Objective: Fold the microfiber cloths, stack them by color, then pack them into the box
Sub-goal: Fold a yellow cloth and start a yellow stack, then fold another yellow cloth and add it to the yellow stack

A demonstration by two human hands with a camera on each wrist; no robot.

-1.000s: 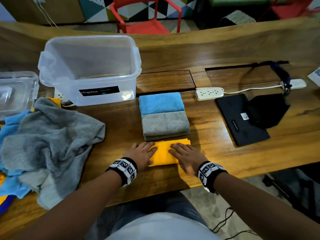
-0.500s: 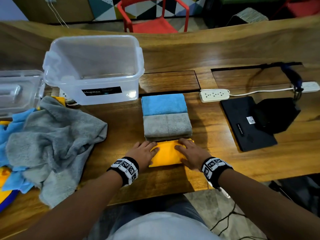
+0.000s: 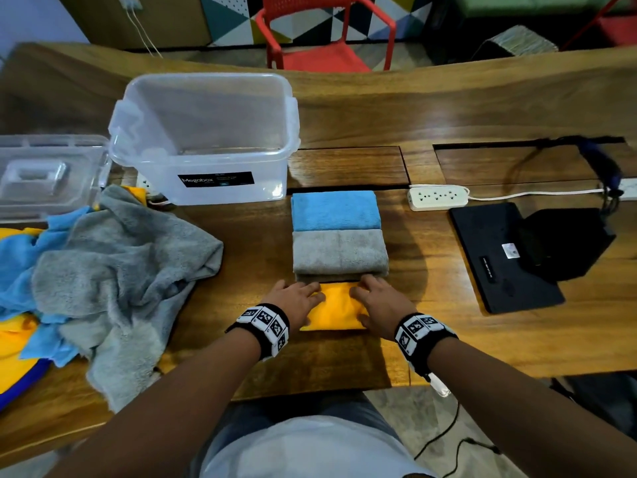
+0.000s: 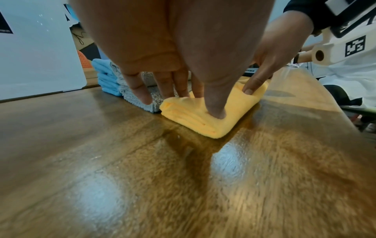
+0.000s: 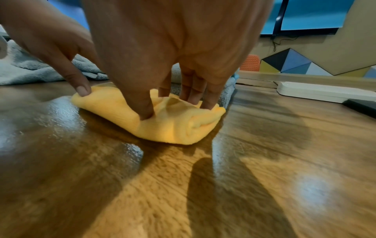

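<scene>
— What's changing?
— Both hands are creeping forward: the left hand (image 3: 296,301) and right hand (image 3: 375,305), fingers uncurled, gripping nothing, are pressing the folded yellow cloth (image 3: 332,310) down on the table (image 3: 448,339), touching the grey stack (image 3: 339,251) (blue stack (image 3: 336,210) lying beyond)
— Meaning?
— Folding's finishing, I'm guessing; a yellow stack is beginning, the clear plastic box (image 3: 155,174) waiting

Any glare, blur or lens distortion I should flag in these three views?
Head view: sharp, but the wide lens bows the far edge of the table, and a glare spot sits on the box. Left wrist view: yellow cloth crisp, near table smeared with white glare patches. Right wrist view: same foreground blur, dark shadows across the wood.
</scene>
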